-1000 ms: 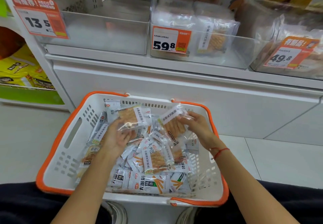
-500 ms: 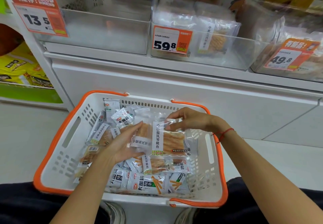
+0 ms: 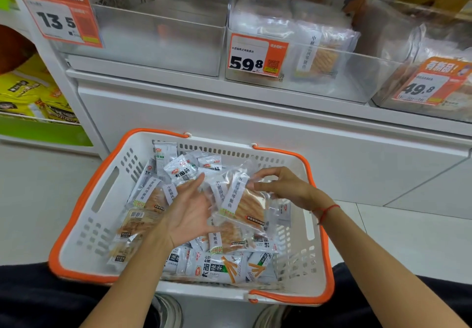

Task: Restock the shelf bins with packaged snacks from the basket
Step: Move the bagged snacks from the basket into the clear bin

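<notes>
A white basket (image 3: 84,228) with an orange rim sits on the person's lap, directly below the shelf bins. It is heaped with packaged snacks (image 3: 217,269): grey-white sachets along its near and far walls, clear packs of golden strips in the middle. Above the basket's centre, the right hand (image 3: 286,187) pinches the upper edge of two overlapping clear packs (image 3: 242,200), thumb and fingers curled on the film. The left hand (image 3: 189,215) lies palm-up with fingers straight, its fingertips touching the left side of the same packs. A red cord circles the right wrist. Above the basket's far rim, the left bin (image 3: 158,33) carries a 13.5 tag (image 3: 58,18). The middle bin (image 3: 357,72), tagged 59.8, holds similar clear packs. The right bin (image 3: 388,97), tagged 49.8, is also stocked.
</notes>
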The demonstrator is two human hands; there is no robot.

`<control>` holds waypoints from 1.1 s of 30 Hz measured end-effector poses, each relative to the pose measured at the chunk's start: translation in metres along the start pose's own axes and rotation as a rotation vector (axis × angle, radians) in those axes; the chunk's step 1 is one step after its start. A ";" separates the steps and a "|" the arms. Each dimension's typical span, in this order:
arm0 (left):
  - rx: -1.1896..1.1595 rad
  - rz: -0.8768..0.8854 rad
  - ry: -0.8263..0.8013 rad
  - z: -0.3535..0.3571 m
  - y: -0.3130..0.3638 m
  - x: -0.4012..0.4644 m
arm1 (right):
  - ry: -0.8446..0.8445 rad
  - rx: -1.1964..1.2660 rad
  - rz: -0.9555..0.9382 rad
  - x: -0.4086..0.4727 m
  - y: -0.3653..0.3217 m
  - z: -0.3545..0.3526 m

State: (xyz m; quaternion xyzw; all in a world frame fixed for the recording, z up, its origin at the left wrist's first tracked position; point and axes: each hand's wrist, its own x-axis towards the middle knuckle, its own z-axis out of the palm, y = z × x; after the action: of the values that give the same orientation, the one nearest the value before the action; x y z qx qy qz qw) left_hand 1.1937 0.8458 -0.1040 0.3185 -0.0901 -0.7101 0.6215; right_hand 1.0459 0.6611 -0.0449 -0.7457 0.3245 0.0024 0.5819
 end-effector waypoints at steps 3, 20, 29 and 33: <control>0.133 0.041 0.027 0.008 0.004 0.001 | 0.219 0.054 -0.005 0.011 0.011 0.012; 0.917 0.063 0.248 0.063 0.050 0.004 | 0.273 -0.285 -0.349 -0.014 -0.053 0.011; 0.992 0.256 0.188 0.120 0.093 -0.008 | 0.351 -0.595 -0.161 -0.037 -0.133 -0.043; 0.997 0.367 0.167 0.153 0.111 0.003 | 0.096 -0.231 0.120 -0.059 -0.165 -0.087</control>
State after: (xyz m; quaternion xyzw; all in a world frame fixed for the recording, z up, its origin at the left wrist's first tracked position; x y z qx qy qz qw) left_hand 1.1990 0.7786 0.0727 0.6092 -0.4209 -0.4331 0.5139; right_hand 1.0469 0.6321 0.1484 -0.7863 0.3934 0.0389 0.4748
